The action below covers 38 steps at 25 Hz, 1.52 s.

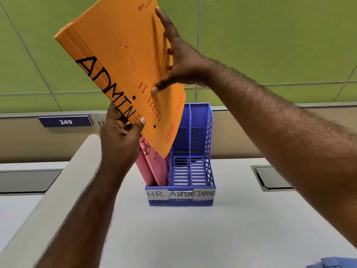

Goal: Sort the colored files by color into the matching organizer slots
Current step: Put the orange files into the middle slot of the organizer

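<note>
Holding the stack of orange files [119, 60] up over the desk, the left hand [120, 136] pinches the low spine corner while the right hand [177, 60] is spread along the far edge with its thumb pressed on the cover, I'd guess so the bundle stays squared up and tilted corner-down for feeding into a slot. Far left on the partition ledge there's a little blue plate [65, 121] reading 249. The top orange cover has ADMIN in fat black marker along the spine, plus small red printed form text I can't really read. Under the lower corner, pink files [154, 169] marked HR already stand in the left slot of the blue three-slot organizer [191, 161] on the white desk [193, 238]. Paper labels [180, 194] across its front read HR, ADMIN, FINANC (cut off). Middle and right slots look empty, so the orange lot should go in the middle one
</note>
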Available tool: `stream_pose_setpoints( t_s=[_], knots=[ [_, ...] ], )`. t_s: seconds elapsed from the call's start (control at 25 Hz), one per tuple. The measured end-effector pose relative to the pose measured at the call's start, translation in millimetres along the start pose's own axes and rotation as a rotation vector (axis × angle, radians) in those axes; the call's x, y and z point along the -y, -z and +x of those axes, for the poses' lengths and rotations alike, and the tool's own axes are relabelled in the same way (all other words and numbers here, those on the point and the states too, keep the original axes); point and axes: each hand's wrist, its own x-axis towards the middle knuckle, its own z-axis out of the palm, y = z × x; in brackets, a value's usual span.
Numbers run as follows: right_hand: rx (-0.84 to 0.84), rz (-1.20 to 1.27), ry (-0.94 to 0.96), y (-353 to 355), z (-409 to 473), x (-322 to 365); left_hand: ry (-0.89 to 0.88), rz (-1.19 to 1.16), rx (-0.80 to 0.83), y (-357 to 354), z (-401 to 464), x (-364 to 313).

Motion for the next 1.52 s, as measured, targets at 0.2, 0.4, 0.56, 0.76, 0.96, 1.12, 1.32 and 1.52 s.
stream_pose_setpoints(
  t_s=[0.2,0.4,0.56,0.76,0.96,1.12,1.32,1.52],
  knots=[
    [0.079,0.121,-0.035,0,-4,-25,0.022,0.048,0.044,-15,-6,11],
    [0.112,0.195,-0.092,-8,-15,-57,0.053,0.095,0.099,-32,-12,33],
    [0.096,0.168,-0.135,-20,-27,-80,0.102,0.102,0.140,-46,-22,57],
    [0.066,0.075,-0.151,-40,-43,-98,0.213,0.095,0.170,-63,-42,86],
    [0.060,-0.060,-0.127,-64,-60,-107,0.310,0.103,0.158,-72,-64,114],
    [0.083,-0.024,-0.186,-85,-75,-114,0.376,0.140,0.136,-79,-82,127],
    [0.127,-0.047,-0.255,-105,-89,-117,0.465,0.131,0.135,-83,-94,136],
    [0.173,-0.050,-0.298,-124,-104,-114,0.492,0.262,0.135,-87,-103,141]
  ],
)
